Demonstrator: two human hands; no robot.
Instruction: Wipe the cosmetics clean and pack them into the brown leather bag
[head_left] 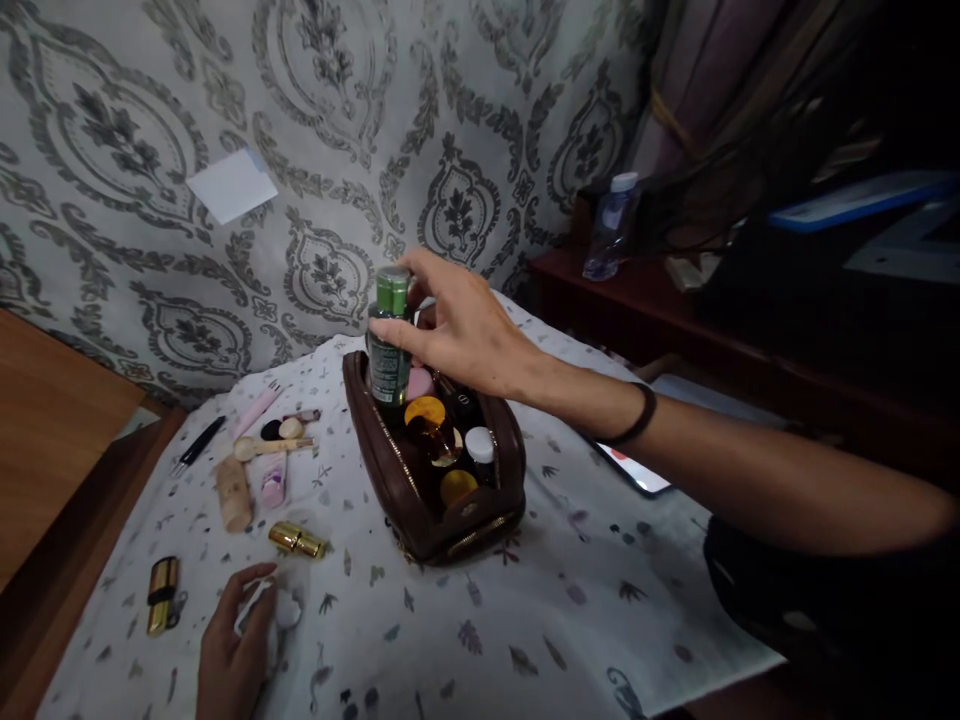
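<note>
My right hand grips a small green bottle with a green cap, upright at the back left of an open brown zip bag. Inside the bag are a white-capped jar, an amber round container, a yellow lid and a pink item. At the lower left my left hand is closed round something white and crumpled, perhaps tissue. Near it lie a gold tube and a black-and-gold tube.
A beige tube, a pink-and-white tube, a brush and a dark pen lie left of the bag. Partly under my right forearm is a phone. A clear bottle stands on a dark red surface.
</note>
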